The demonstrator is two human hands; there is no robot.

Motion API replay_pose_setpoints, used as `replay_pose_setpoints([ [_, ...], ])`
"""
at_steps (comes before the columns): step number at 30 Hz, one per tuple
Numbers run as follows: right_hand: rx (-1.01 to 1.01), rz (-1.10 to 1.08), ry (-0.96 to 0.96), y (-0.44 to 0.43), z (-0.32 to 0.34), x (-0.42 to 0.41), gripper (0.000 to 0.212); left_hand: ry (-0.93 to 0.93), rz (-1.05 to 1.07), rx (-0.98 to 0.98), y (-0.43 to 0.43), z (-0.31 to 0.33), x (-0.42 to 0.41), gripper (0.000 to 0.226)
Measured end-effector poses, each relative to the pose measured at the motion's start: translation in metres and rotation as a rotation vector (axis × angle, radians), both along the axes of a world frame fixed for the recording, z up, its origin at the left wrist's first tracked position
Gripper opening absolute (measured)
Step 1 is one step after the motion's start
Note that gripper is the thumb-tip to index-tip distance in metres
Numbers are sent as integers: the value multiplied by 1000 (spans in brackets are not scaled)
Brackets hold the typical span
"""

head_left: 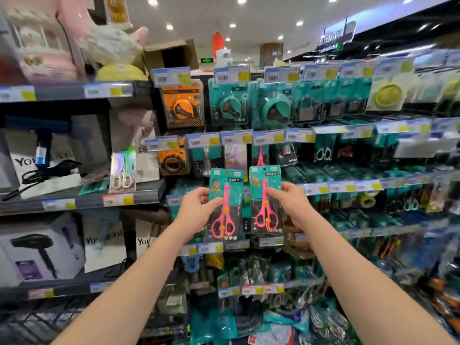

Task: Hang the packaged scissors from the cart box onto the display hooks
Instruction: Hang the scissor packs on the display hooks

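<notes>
Nearest the camera, left hand (196, 207): thumb and fingers pinch the left edge of the left scissors pack (227, 195), held upright.
Right hand (290, 202): fingers grip the right edge of the right scissors pack (264, 195), upright, just beside the other.
Behind the packs: a hung pink pair (260, 158) shows just above the right scissors pack, under the price tags (268, 138).
Top row: tape measures (183, 105).

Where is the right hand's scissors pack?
Head view, centre: the right hand holds the pink scissors pack upright before the hook display, just right of the matching pack in the left hand.
</notes>
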State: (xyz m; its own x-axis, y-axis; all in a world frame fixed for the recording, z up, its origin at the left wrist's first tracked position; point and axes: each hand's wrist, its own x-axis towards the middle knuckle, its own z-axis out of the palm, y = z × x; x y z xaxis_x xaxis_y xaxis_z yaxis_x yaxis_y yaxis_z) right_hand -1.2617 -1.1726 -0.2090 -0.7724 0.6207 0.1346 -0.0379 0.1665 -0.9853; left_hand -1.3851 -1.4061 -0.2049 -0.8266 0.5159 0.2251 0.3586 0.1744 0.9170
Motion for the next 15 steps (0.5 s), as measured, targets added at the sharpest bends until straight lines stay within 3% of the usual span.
replay_pose_setpoints([
  [10, 89, -12, -13, 82, 19, -70, 29, 28, -34, 9, 84, -3, -78, 15],
  [15, 80, 13, 32, 100, 19, -84, 18, 6, -54, 4, 98, -7, -91, 20],
])
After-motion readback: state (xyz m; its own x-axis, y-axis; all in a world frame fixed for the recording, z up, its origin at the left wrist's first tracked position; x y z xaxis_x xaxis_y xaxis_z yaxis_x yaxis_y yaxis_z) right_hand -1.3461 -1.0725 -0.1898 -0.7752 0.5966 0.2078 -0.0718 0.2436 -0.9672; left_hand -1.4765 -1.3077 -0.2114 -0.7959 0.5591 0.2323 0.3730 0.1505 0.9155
